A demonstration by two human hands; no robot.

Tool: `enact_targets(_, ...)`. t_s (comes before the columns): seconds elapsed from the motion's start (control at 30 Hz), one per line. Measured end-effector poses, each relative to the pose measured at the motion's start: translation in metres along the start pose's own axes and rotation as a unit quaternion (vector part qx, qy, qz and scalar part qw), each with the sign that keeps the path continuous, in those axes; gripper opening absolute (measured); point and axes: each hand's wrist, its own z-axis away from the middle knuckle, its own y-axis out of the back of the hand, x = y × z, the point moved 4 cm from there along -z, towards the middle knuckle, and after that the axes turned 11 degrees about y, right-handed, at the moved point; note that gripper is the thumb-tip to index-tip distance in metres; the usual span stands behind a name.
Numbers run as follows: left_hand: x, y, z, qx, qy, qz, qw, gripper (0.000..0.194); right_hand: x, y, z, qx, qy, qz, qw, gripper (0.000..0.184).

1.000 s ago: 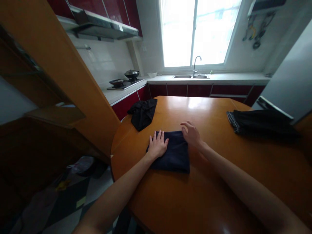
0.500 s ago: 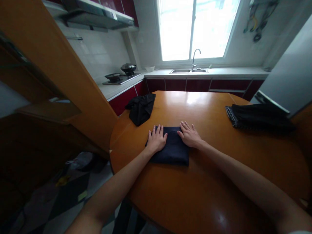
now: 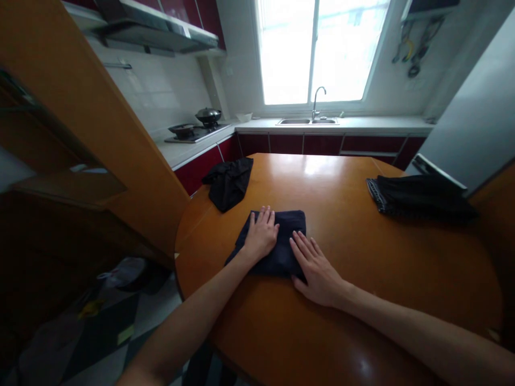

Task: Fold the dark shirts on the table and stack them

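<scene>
A dark navy folded cloth, perhaps a garment, lies on the wooden table in front of me. My left hand rests on its left half, palm down with the fingers stretched out. At the cloth's lower right corner is my right hand, its fingers extended over the right edge and its thumb apart. The cloth's left side slants out toward the table's near left. Parts of the cloth are hidden under both hands.
A crumpled black cloth lies at the table's left edge. On the right is a folded black fabric with a frayed edge. Beyond the table stand a counter with a sink and a stove with a pan.
My right hand has slid toward me, from the cloth's upper right to its lower right corner. My left hand stays on the cloth. More cloth shows at the lower left. The view has shifted slightly.
</scene>
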Motion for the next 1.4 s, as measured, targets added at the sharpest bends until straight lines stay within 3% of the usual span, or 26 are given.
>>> enact_targets(0.1,0.021,-0.005,0.008,-0.052,-0.095,0.051,0.993,0.054,-0.002,-0.003,-0.005,-0.011,0.002,0.014,1.000,0.092)
enact_targets(0.17,0.026,-0.009,0.011,-0.070,-0.119,0.067,0.988,0.055,0.000,-0.004,-0.004,-0.008,-0.006,0.024,1.000,0.094)
enact_targets(0.33,0.023,-0.016,0.010,-0.074,-0.112,0.059,0.989,0.057,0.003,0.000,0.002,-0.042,0.048,0.051,0.997,0.085)
enact_targets(0.47,0.023,-0.018,0.008,-0.070,-0.104,0.051,0.991,0.057,0.001,0.010,0.012,-0.087,0.085,0.012,0.993,0.073)
enact_targets(0.6,0.024,-0.017,0.008,-0.068,-0.101,0.051,0.991,0.057,-0.006,0.021,0.032,-0.108,0.079,-0.053,0.990,0.089)
enact_targets(0.67,0.025,-0.017,0.009,-0.065,-0.101,0.051,0.991,0.057,-0.006,0.026,0.038,-0.117,0.090,-0.096,0.984,0.084)
enact_targets(0.77,0.024,-0.017,0.009,-0.063,-0.097,0.052,0.992,0.057,0.010,0.039,0.028,-0.035,0.040,-0.147,0.988,0.049)
enact_targets(0.87,0.023,-0.019,0.008,-0.062,-0.097,0.048,0.992,0.058,0.037,0.047,-0.002,0.115,-0.091,-0.112,0.983,0.051)
enact_targets(0.93,0.022,-0.020,0.008,-0.061,-0.099,0.044,0.992,0.059,0.046,0.038,-0.030,0.129,-0.141,-0.059,0.980,0.057)
enact_targets(1.1,0.021,-0.022,0.009,-0.069,-0.104,0.029,0.992,0.057,0.048,-0.008,-0.079,0.044,-0.136,0.031,0.989,0.063)
enact_targets(1.23,0.017,-0.024,0.009,-0.060,-0.082,0.018,0.995,0.058,0.058,-0.027,-0.078,0.028,-0.163,0.048,0.985,0.063)
enact_targets(1.4,-0.008,-0.022,0.004,-0.047,-0.019,-0.008,0.999,0.061,0.068,-0.027,-0.072,0.030,-0.189,0.047,0.980,0.069)
